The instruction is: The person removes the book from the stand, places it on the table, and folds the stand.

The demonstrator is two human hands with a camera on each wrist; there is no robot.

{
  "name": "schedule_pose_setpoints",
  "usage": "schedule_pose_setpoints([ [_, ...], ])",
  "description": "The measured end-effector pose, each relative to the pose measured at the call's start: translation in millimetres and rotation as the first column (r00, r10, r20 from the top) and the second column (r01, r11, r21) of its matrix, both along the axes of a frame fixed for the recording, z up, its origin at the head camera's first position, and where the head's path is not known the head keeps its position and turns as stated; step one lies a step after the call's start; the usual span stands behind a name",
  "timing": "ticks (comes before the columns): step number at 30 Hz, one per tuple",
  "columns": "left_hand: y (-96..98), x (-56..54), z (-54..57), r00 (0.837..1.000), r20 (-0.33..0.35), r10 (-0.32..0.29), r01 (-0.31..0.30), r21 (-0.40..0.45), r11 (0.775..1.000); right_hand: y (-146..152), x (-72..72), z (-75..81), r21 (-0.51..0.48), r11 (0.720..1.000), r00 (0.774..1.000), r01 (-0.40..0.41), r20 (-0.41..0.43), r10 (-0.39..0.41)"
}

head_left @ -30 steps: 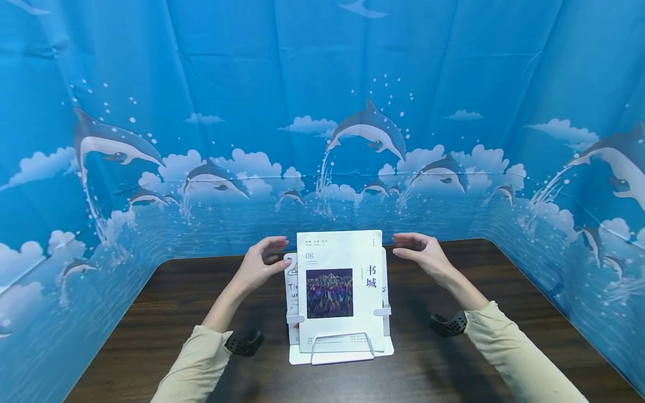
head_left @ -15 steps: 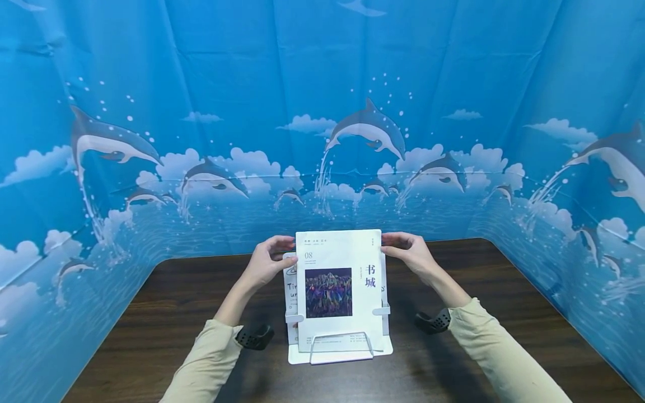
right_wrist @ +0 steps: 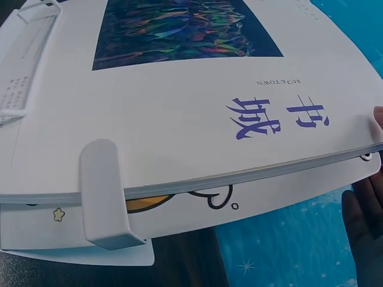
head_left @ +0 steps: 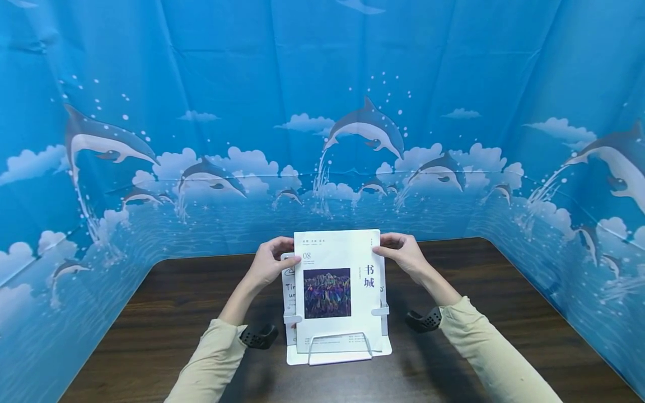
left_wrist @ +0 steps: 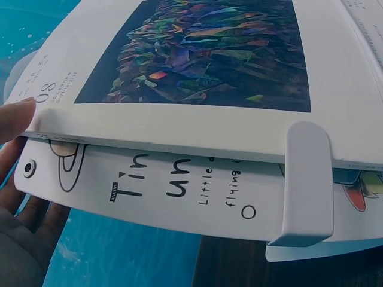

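A white magazine with a dark colourful picture and purple characters stands upright on a white book stand. Side clips and a wire loop at the stand's foot reach over its front. My left hand pinches the magazine's upper left edge, its thumb on the cover. In the left wrist view the other fingers lie behind the stand's printed back plate. My right hand pinches the upper right edge likewise, thumb in front. Most of that hand is cut off in the right wrist view.
The stand rests on a dark wood-grain table. Behind and at both sides hangs a blue curtain printed with dolphins and clouds. A black band with a camera sits on each wrist.
Both hands have moved inward from beside the magazine, and their thumbs now lie on its cover. Magazine and stand hold nearly the same place, while the view has shifted slightly.
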State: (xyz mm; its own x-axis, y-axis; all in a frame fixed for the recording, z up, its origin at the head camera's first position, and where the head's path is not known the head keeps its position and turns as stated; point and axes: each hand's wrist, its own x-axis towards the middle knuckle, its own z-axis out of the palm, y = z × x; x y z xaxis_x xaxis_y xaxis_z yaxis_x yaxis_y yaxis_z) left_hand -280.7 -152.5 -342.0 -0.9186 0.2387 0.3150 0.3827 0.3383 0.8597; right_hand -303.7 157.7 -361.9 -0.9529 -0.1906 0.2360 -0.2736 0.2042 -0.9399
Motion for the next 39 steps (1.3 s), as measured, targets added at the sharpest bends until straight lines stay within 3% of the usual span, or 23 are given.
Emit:
schedule_pose_setpoints([
  [4, -3.2, -12.5, -12.7, 1.000, -0.001, 0.011, -0.011, 0.015, 1.000, -1, -0.1, -2.2, 0.003, 1.000, 1.000, 0.010, -0.001, -0.010],
  [16, 0.2, -14.2, -13.1, 0.997, -0.041, 0.070, -0.070, 0.016, 0.997, -2, 0.2, 0.6, 0.010, 1.000, 0.999, -0.002, -0.041, 0.003],
  [24, 1.1, -13.9, -11.8, 0.996, -0.039, 0.084, -0.083, 0.013, 0.996, 0, 2.5, 7.2, 0.017, 1.000, 0.999, -0.020, -0.043, 0.020],
  [33, 0.0, -6.9, -4.4, 0.995, -0.059, 0.077, -0.077, 0.009, 0.997, -8, 25.7, 35.0, 0.085, 0.996, 0.995, -0.007, -0.103, 0.015],
  [39, -1.4, -2.2, 0.6, 0.993, -0.087, 0.082, -0.084, -0.015, 0.996, -6, 23.2, 33.0, 0.082, 0.996, 0.988, -0.018, -0.149, 0.030],
])
